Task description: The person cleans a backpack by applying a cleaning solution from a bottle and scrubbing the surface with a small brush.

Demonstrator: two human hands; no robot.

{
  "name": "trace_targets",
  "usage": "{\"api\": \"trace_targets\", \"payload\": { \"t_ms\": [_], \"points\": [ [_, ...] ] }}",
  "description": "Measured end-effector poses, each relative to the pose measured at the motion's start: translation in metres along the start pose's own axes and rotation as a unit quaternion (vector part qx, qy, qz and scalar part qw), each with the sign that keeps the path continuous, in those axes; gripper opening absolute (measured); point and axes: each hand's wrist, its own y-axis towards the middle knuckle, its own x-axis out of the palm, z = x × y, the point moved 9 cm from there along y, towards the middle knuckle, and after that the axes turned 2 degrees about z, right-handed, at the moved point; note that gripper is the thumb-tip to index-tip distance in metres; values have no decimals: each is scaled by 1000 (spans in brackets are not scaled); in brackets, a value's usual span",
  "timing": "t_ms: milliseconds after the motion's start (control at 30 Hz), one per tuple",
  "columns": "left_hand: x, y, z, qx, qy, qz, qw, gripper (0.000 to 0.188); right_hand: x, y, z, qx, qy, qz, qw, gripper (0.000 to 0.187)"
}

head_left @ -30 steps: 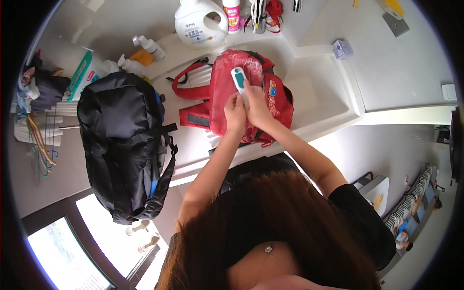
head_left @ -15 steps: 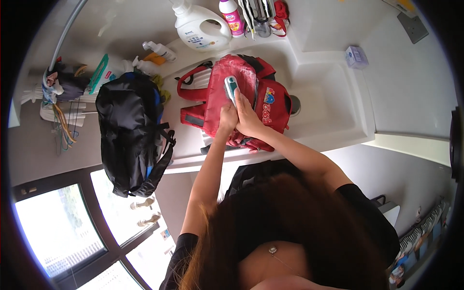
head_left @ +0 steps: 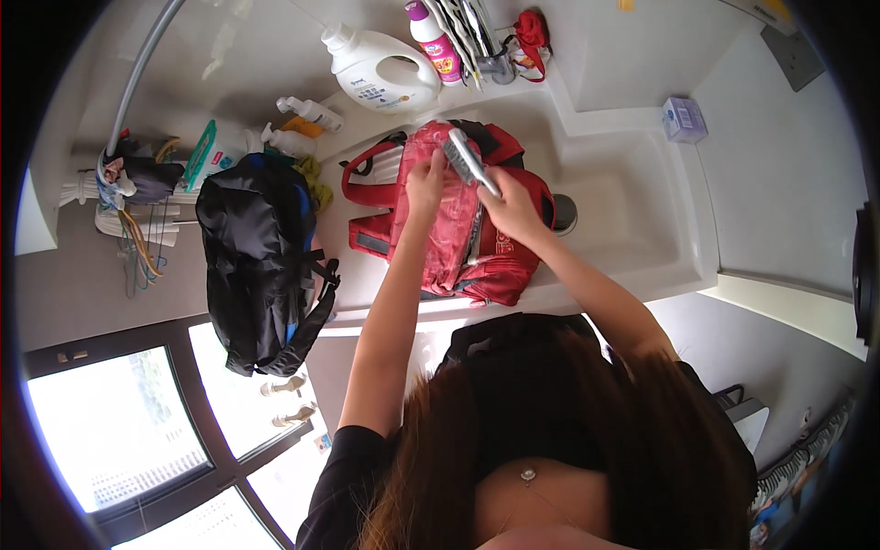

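A wet red backpack with streaks of foam lies in the white sink, its straps toward the left. My right hand grips a scrub brush by its handle. The brush is tilted over the upper part of the bag, and its grey bristles show along one side. Just left of the brush head, my left hand is closed on the bag's fabric. A black backpack with blue trim rests at the sink's left end.
Along the back ledge stand a white detergent jug, a pink and white bottle and a faucet. Pump bottles are behind the black backpack. A purple box sits on the right rim. Hangers hang at left.
My hands have moved apart: the right one, with the brush, has gone right and turned the bristles into view. The left has moved up the bag, whose front panel has folded over.
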Motion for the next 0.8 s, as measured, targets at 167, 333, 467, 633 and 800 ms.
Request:
{"api": "trace_targets", "payload": {
  "t_ms": [167, 333, 467, 633, 800],
  "points": [
    [26, 23, -6, -173, -110, -18, 979, 57, -19, 53, -4, -83, -128, 62, 986, 42],
    [18, 16, -24, -167, -172, 10, 971, 40, 9, 79, 1, -82, -126, 55, 987, 54],
    [-44, 11, 33, 190, 113, 219, 950, 26, 5, 80, 11, -83, -108, 41, 990, 50],
    [-40, 45, 48, 306, 325, -13, 895, 46, 13, 79, -3, -160, -95, 5, 982, 49],
    [-23, 63, 43, 269, 406, -136, 863, 40, 13, 88, -5, -135, -106, -23, 985, 42]
  ]
}}
